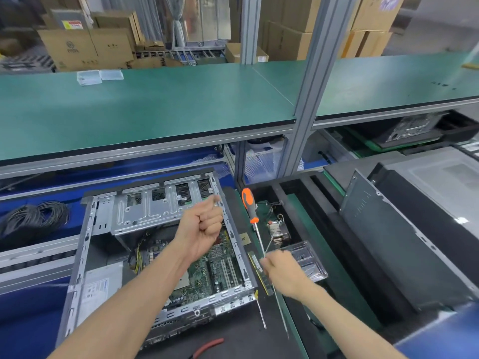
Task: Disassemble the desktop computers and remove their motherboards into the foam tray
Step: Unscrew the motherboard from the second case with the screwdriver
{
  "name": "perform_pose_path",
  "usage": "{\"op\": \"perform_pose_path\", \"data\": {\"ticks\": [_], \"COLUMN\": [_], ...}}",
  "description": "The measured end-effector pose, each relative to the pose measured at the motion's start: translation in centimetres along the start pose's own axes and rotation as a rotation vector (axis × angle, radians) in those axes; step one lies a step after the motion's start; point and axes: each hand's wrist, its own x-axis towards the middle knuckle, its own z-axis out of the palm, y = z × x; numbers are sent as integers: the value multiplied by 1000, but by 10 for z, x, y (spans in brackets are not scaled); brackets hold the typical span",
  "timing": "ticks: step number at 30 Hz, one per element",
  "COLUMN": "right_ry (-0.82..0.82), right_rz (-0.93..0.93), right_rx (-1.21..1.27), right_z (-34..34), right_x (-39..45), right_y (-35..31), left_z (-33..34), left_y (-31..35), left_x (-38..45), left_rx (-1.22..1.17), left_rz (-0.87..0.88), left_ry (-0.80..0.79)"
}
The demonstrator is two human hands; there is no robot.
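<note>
The left hand (201, 226) is a closed fist over the open computer case (160, 244) — the green motherboard (217, 268) sits inside. The right hand (281, 272) pinches the orange screwdriver (250, 206) by its shaft. No writing is clear enough to read.

A single head-worn wide-angle view looks forward and down, close over the open computer case (160, 244) at six o'clock; both forearms enter from the bottom edge, and the green shelf (155, 104) stretches away toward twelve.
</note>
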Motion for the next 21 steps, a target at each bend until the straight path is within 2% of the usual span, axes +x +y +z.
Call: {"op": "perform_pose_path", "data": {"ticks": [2,7,11,14,21], "right_ry": [-57,-143,-151,-162,-205], "right_rz": [41,124,172,181,171], "right_rx": [9,7,5,16,-32], "right_z": [23,61,68,69,70], "right_x": [-8,-25,-34,-38,-31], "right_y": [14,36,53,61,63], "left_z": [6,14,15,20,36], "left_y": [-1,-5,-17,-25,-44], "left_x": [2,4,5,5,17], "left_rx": [-87,-130,-218,-207,-193], "left_rz": [-8,-8,-2,27,76], "left_ry": [-17,5,21,55,18]}}
